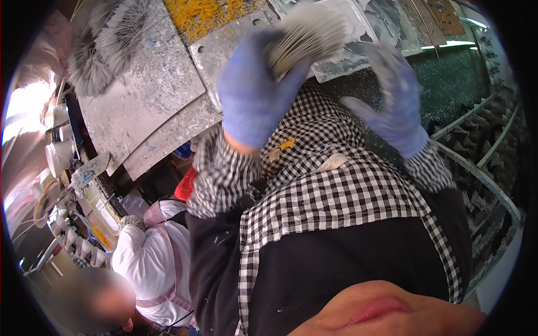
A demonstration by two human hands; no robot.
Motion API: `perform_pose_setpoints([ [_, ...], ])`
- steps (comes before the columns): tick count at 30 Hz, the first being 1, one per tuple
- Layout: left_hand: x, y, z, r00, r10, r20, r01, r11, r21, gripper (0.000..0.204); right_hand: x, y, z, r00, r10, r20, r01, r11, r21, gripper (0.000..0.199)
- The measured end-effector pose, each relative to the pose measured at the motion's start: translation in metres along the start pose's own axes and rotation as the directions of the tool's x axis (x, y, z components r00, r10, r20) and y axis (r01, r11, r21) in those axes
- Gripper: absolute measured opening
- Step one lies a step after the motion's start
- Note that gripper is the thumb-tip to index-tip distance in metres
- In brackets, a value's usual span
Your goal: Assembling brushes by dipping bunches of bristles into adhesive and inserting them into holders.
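My left hand point(250, 89), in a blue-violet knitted glove, is closed around a bundle of thin pale sticks point(307, 39) that fan out into a whitish end at the upper right. The bundle is blurred, so what the sticks are cannot be made out. To the right, my right hand point(395, 103) is raised with its gloved fingers apart and nothing in them; its fingertips look greyish white. Below the bundle, the lap of my black-and-white checked apron point(314, 120) shows.
Yellow rubber bands point(202, 17) lie on the spattered worktable point(151, 84). Loose bundles of similar sticks point(120, 39) lie at its far left. White-smeared sheets point(386, 25) are at the back. A metal rack point(482, 168) stands right. Another person in white point(154, 252) sits lower left.
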State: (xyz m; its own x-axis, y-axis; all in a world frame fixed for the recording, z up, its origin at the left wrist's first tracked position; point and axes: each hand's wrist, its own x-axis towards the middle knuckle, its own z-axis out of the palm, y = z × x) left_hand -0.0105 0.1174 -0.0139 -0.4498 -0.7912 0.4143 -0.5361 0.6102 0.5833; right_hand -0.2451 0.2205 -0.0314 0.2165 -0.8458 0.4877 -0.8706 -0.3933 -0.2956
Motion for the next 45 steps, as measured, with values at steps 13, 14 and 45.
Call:
perform_pose_setpoints([
  [13, 0.169, 0.067, 0.007, 0.842, 0.004, 0.539, -0.134, 0.97, 0.203, 0.064, 0.069, 0.1, 0.061, 0.924, 0.378, 0.056, -0.381, 0.92, 0.09, 0.056],
  [14, 0.173, 0.056, 0.011, 0.848, -0.006, 0.53, -0.124, 0.97, 0.208, 0.064, 0.078, 0.09, 0.056, 0.906, 0.422, 0.039, -0.369, 0.74, 0.562, 0.056],
  [45, 0.18, 0.038, 0.111, 0.615, 0.238, 0.752, -0.357, 0.934, -0.003, 0.048, 0.024, 0.129, 0.104, 0.841, 0.456, 0.291, -0.534, 0.786, 0.312, 0.067],
])
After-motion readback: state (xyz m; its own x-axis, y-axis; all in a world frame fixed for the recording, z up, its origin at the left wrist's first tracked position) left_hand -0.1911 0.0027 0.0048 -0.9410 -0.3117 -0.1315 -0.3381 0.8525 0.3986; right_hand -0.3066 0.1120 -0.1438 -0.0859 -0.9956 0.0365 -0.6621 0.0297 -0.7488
